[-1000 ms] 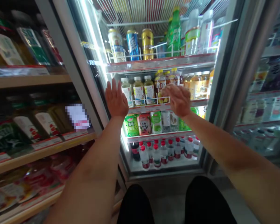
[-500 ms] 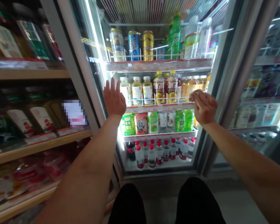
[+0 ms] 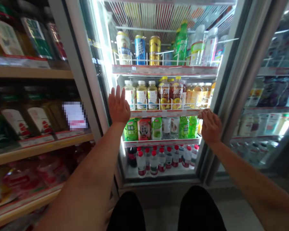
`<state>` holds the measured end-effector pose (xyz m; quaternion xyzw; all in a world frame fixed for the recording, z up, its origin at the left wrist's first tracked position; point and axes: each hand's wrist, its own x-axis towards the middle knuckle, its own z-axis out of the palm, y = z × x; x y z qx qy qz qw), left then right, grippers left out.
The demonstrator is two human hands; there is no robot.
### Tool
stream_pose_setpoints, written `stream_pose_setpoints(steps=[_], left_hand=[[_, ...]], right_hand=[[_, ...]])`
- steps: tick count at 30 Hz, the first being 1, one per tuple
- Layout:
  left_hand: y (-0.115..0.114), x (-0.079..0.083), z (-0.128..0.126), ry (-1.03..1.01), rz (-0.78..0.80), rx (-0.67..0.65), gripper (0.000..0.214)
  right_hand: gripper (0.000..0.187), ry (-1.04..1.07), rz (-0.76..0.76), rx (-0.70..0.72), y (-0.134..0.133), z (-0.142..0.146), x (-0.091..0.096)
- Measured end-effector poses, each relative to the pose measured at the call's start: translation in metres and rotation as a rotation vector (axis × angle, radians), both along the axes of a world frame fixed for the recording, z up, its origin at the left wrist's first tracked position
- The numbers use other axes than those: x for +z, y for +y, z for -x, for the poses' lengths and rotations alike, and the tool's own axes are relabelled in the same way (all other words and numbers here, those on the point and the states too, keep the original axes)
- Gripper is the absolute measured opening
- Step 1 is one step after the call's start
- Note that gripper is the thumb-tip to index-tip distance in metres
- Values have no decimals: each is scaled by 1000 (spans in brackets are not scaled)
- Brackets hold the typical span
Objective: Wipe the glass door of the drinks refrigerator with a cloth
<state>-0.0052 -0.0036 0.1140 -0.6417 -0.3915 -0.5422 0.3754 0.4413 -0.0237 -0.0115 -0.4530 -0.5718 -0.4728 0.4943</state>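
Observation:
A glass cooler door (image 3: 159,71) stands in front of me, with lit shelves of drinks behind it. My left hand (image 3: 119,107) lies flat against the left part of the glass, fingers stretched upward, nothing in it. On the right side of the glass, my right hand (image 3: 210,126) presses down with bent fingers on a crumpled, pale brown cloth (image 3: 202,113). Most of this cloth is hidden under the fingers. Through the glass, tea bottles (image 3: 141,94) show beside the left hand, and green bottles (image 3: 184,126) are near the right one.
On the left, wooden shelves (image 3: 33,73) hold dark bottles and pink packs. A metal door frame (image 3: 243,83) runs along the right, with another stocked cooler (image 3: 274,93) beyond it. My knees (image 3: 198,205) are bent in front of the cooler's base.
My right hand has moved down the glass with the cloth, from the bottle row to the shelf edge below. My left hand stays in nearly the same place. The view has shifted slightly.

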Motion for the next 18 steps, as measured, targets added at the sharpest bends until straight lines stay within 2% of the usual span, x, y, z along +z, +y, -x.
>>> stream_pose_setpoints(steps=[3, 5, 7, 10, 14, 16, 18], left_hand=[[-2, -7, -1, -15, 18, -17, 55], [-4, -10, -1, -27, 26, -38, 55], [-4, -12, -1, -41, 23, -50, 54], [-4, -14, 0, -37, 17, -52, 55], [-3, -15, 1, -26, 10, -43, 55], [-3, -17, 1, -27, 13, -42, 55], [-3, -19, 1, -27, 18, -38, 55]], right_hand=[[57, 94, 4, 17, -2, 28, -23], [62, 0, 89, 67, -7, 46, -41], [64, -124, 145, 150, -11, 59, -49], [62, -131, 113, 232, -8, 68, -34], [59, 77, 17, 264, 4, 88, -5], [61, 102, 18, 284, 6, 107, -8], [65, -16, 89, 321, 1, 125, -22]])
